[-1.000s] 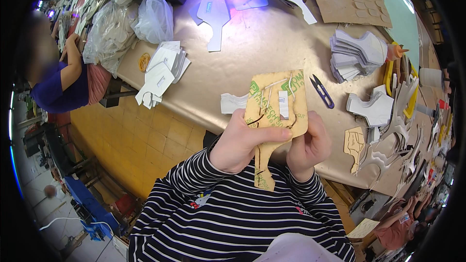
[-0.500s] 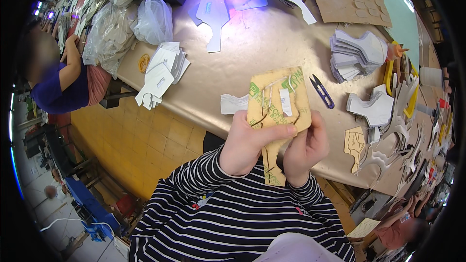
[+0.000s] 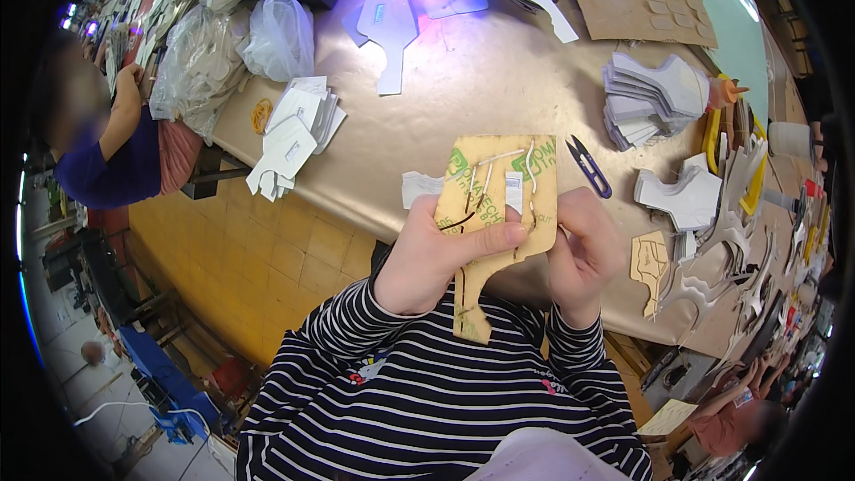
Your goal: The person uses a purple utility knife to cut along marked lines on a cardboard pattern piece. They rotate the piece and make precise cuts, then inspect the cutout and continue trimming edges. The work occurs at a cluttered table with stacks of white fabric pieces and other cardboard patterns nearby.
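A flat tan template board (image 3: 497, 167) with green print, slots cut through it and a narrow curved tail stands tilted up in front of me. My left hand (image 3: 436, 254) grips its left side, thumb across the front and fingers behind. My right hand (image 3: 583, 249) is closed at the board's lower right edge, its fingertips partly hidden. Through a window in the board a white labelled piece (image 3: 514, 189) shows. Behind it, left of the board, lies a stack of white cut pieces (image 3: 420, 187). Blue-handled thread snips (image 3: 590, 167) lie on the table right of the board.
Stacks of white pieces lie at left (image 3: 294, 138) and right (image 3: 655, 98) on the gold-coloured table (image 3: 374, 156). Rubber bands (image 3: 261, 116) sit at the left edge. A smaller tan template (image 3: 648, 269) and offcuts (image 3: 721, 258) lie at right. A person (image 3: 107, 129) sits at far left.
The template board has shifted slightly left and turned more upright, its tail swinging left. My right hand has moved right and up, from beside the tail to the board's lower right edge.
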`<state>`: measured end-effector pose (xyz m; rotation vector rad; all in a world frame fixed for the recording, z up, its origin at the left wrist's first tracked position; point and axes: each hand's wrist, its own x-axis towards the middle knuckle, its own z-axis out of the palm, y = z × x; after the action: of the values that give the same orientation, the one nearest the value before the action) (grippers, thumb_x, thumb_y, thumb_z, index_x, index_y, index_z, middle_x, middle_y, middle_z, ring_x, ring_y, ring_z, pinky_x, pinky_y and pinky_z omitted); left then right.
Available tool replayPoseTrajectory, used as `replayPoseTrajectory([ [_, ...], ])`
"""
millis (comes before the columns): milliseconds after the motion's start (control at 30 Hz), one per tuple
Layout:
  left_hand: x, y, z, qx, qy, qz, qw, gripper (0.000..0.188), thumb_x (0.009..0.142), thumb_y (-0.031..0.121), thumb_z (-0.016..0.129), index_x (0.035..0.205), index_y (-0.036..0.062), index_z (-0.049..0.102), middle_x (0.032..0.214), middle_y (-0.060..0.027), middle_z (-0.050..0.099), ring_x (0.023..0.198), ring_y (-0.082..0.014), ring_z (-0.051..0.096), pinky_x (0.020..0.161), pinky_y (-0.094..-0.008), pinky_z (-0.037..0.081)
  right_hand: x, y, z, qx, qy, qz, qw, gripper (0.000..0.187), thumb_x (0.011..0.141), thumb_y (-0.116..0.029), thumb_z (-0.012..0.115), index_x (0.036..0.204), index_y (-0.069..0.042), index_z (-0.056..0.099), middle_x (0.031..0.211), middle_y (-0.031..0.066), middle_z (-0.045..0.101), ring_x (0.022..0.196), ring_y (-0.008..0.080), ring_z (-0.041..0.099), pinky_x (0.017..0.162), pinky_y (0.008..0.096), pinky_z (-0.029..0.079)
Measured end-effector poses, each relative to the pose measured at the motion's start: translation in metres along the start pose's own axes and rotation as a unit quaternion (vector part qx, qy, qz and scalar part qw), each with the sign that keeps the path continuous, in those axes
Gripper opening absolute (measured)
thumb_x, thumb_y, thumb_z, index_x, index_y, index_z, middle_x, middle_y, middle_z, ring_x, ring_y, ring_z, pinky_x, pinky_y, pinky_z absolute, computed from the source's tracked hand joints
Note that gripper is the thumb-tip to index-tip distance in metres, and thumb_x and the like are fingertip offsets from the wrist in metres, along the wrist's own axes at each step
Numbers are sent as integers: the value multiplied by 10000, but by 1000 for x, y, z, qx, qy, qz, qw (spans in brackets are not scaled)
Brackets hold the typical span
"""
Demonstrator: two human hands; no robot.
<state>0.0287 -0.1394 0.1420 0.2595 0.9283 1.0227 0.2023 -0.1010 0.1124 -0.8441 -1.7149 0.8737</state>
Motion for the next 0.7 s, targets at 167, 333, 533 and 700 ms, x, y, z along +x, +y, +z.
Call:
replayPoseTrajectory([
  [167,1,5,-4,99,-11,7,995,306,811,38,780,1082,-37,661,973,-59,702,838,-89,661,739,-222,548,-6,-4,1,58,-20,66,996,165,766,138,612,909,61,644,825,136,644,716,231,615,660,288,474],
  [333,1,6,-6,126,-6,17,992,318,798,35,788,1082,-35,664,965,-51,703,829,-81,661,730,-216,548,-14,-11,6,108,-9,167,980,119,839,106,591,936,65,645,828,121,642,733,193,619,676,263,471],
  [533,-1,5,-9,145,-3,12,989,315,794,28,788,1077,-28,662,962,-43,698,828,-77,655,730,-218,546,-11,-14,6,68,-17,156,985,136,825,115,595,933,54,651,823,120,635,727,205,622,675,268,475],
  [700,-2,5,-9,113,-9,-2,994,337,799,25,781,1103,-27,645,977,-44,691,838,-81,654,737,-224,547,-15,-13,14,-8,7,103,995,154,811,130,588,937,59,642,830,120,624,733,212,608,676,268,465],
])
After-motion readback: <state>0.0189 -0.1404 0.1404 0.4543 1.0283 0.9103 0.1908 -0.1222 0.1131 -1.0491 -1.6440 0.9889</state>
